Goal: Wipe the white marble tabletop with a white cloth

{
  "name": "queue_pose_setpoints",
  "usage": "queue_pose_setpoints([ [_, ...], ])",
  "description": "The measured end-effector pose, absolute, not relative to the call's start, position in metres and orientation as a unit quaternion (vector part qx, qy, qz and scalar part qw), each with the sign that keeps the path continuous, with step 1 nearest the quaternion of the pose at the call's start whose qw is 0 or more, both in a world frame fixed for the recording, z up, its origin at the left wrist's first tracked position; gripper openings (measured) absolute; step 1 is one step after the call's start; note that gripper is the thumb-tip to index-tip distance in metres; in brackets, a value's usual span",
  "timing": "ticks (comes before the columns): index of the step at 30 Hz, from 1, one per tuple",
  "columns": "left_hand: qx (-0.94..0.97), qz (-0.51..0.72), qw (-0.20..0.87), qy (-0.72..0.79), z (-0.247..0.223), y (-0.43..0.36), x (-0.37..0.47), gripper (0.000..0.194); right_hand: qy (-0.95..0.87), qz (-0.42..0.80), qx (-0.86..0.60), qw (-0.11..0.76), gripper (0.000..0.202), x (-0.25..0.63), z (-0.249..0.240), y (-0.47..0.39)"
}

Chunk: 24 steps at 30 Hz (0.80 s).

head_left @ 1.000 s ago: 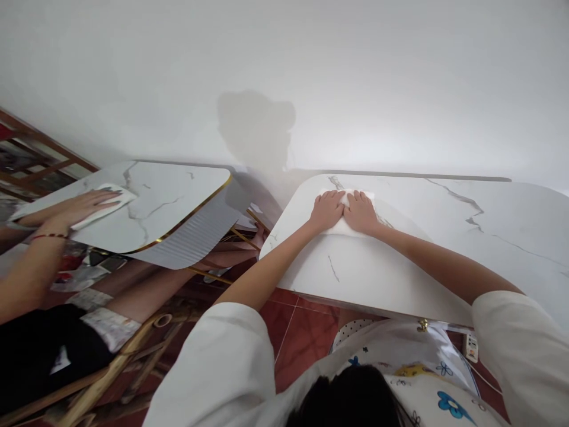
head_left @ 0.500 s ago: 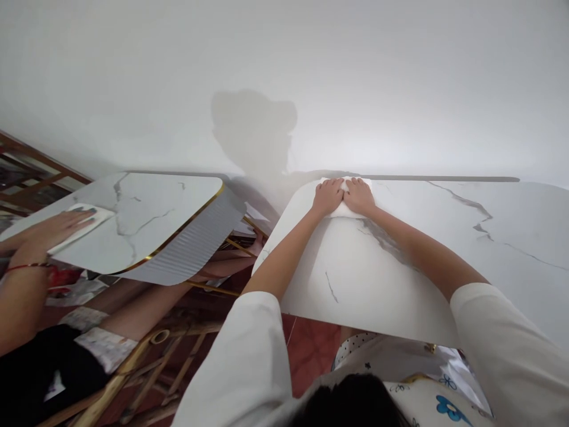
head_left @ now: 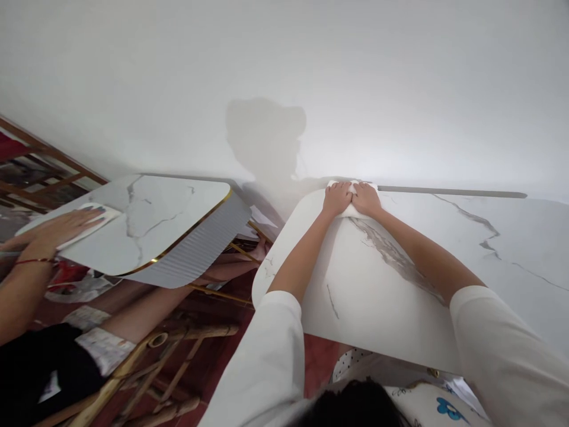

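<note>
Pressing a white cloth (head_left: 349,212) down at the far edge of the right surface (head_left: 364,302), close to the wall (head_left: 422,118). Laying the left hand (head_left: 338,198) and the right hand (head_left: 366,199) side by side on top, thumbs meeting or nearly so, fingers stretched toward the far side; bearing down from above rather than clenched around the cloth, with the undersides hidden and so impossible to tell if any edge is tucked under a fingertip. For an even stroke, best to load both palms equally, so as not to let one side of the cloth lift or bunch. Better to lean in from the shoulders than to dig with the fingertips, and to go gently at the far edge, near the grey strip (head_left: 453,191) along the wall, to avoid slipping over or scraping knuckles. Worth following the rounded corner at the left instead of cutting across, and overlapping strokes a little. Easy, too, to mistake the grey veining (head_left: 398,259) for a mark. Sensible to leave room on the left for a co-worker's hand (head_left: 66,228), lying on another cloth (head_left: 109,217) on the left surface (head_left: 178,234), well apart.
</note>
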State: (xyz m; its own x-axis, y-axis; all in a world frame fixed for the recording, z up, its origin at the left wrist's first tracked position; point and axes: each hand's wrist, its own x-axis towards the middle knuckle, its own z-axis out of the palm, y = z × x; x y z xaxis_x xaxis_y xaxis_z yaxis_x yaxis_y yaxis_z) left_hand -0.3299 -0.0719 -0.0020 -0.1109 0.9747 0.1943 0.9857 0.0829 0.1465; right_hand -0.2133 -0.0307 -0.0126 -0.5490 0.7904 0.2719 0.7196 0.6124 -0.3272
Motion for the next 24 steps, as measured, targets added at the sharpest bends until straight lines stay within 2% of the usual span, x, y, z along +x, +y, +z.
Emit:
queue_pose_setpoints([
  [12, -0.69, -0.141, 0.03, -0.71, -0.008, -0.058, -0.297, 0.049, -0.865, 0.067, -0.455, 0.202, 0.046, -0.177, -0.02, -0.021],
  [24, -0.711, -0.153, -0.015, -0.686, -0.007, -0.057, -0.294, 0.051, -0.855, 0.046, -0.486, 0.174, 0.049, -0.166, -0.012, -0.036],
])
